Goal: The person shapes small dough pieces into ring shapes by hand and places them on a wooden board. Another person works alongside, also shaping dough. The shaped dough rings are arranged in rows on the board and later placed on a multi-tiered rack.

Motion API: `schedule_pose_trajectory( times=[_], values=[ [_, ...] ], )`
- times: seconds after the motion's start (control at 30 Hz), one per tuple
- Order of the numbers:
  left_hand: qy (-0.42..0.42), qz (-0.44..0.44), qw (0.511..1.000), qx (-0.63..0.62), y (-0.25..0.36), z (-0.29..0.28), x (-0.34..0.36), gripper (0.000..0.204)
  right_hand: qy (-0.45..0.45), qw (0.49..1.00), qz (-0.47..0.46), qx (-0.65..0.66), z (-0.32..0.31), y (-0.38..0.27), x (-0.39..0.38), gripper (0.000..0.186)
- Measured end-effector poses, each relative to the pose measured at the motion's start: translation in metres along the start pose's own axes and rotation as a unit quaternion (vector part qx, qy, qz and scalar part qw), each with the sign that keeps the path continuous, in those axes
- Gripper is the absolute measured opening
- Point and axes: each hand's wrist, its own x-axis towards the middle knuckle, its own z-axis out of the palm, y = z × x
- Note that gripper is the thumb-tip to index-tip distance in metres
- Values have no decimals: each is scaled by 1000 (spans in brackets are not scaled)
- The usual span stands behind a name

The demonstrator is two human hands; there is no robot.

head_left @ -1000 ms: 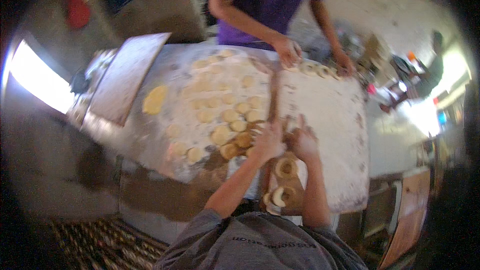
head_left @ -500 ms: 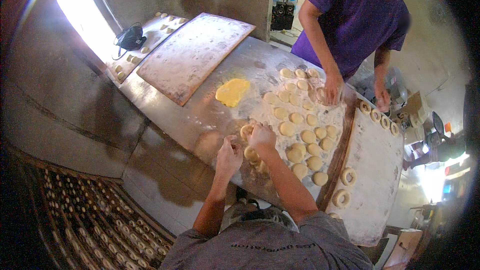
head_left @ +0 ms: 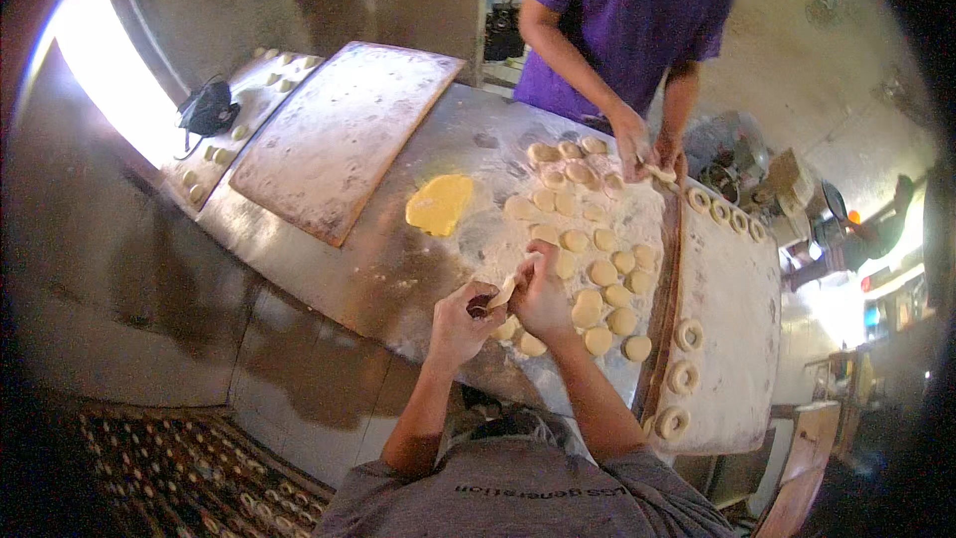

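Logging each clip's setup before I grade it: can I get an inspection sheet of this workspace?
Surface: floured metal table, partly bare.
Job's things: dough piece pinched between both hands; dough rounds spread on the table; ring-shaped pieces on right wooden board.
Clutter: yellow dough lump; bare floured board; dark object by window.
Grippers: left hand and right hand both closed on the dough piece.
Cables: nothing seen.
Surroundings: person in purple shirt working opposite.

Both hands meet over the near edge of the floured table [head_left: 398,269], the left hand [head_left: 460,324] and right hand [head_left: 543,297] pinching one dough piece [head_left: 505,291] between them. Round dough discs [head_left: 597,269] lie just right; ring shapes [head_left: 683,377] sit on the board [head_left: 737,339] further right
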Motion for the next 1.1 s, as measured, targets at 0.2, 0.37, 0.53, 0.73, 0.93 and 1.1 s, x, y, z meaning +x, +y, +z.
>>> schedule_pose_trajectory(
  times=[0.2, 0.37, 0.53, 0.73, 0.93, 1.1],
  values=[
    [179, 200, 956, 120, -16, 33, 10, 42, -156, 859, 255, 416, -20, -21, -10, 53],
    [52, 96, 904, -413, -1, 63, 1, 49, -30, 814, 212, 539, -42, 1, -38, 44],
    [90, 155, 949, -260, -8, 103, -5, 36, -101, 948, 173, 246, -72, -28, -39, 35],
    [45, 106, 980, -162, 35, 154, -26, 35, 2, 808, 187, 559, -124, -2, -76, 57],
    [33, 213, 976, -17, 78, 234, -54, 12, 40, 874, 184, 448, -210, 13, -124, 66],
    [-69, 215, 974, -2, 104, 301, -83, 19, 132, 891, 228, 370, -269, 29, -174, 67]
  ],
)
